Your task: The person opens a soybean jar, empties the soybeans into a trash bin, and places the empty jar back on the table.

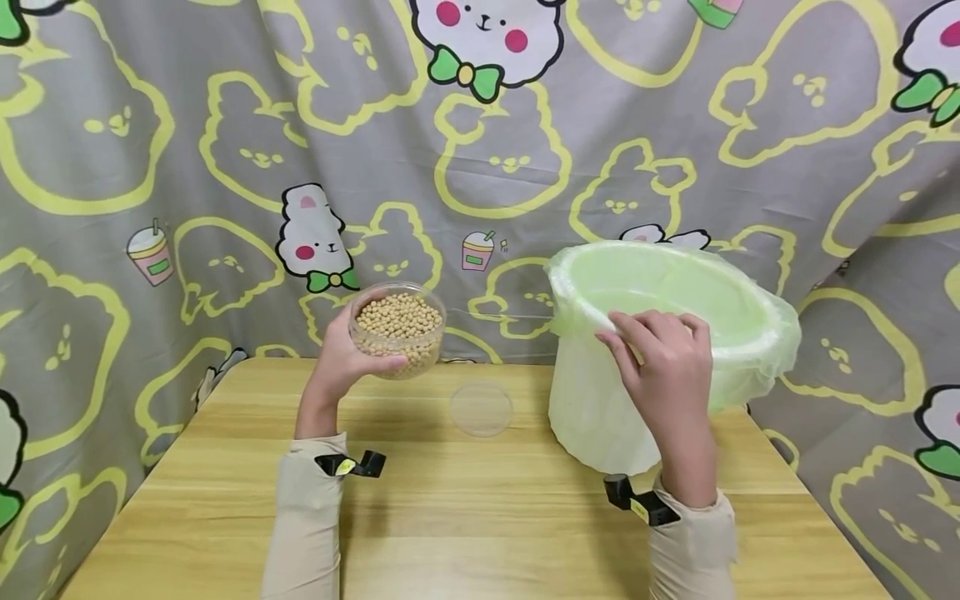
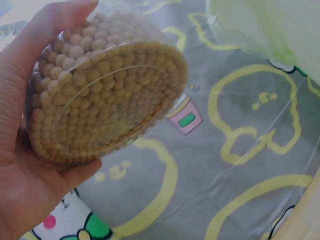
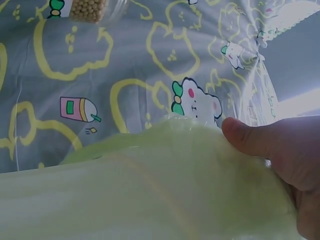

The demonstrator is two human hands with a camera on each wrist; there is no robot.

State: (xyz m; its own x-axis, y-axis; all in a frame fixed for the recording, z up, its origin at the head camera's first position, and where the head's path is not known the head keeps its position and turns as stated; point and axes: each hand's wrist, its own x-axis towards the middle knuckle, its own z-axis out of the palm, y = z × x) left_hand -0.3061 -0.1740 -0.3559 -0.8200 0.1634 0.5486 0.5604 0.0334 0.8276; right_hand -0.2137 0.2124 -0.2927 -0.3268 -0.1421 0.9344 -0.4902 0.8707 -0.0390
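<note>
My left hand [image 1: 347,360] grips a clear round tub of soybeans [image 1: 398,327], lifted off the table and tilted; the left wrist view shows the tub's underside [image 2: 102,105] packed with beans, thumb and fingers [image 2: 47,35] curled round its wall. The tub has no lid on it. My right hand [image 1: 663,358] holds the near rim of a white bin [image 1: 600,408] lined with a pale green bag [image 1: 675,292]. In the right wrist view the thumb [image 3: 245,135] presses on the green bag [image 3: 150,190].
A clear round lid [image 1: 482,408] lies flat on the wooden table [image 1: 465,517] between the two hands. A grey cartoon-print cloth [image 1: 480,150] hangs behind and drapes down both sides of the table.
</note>
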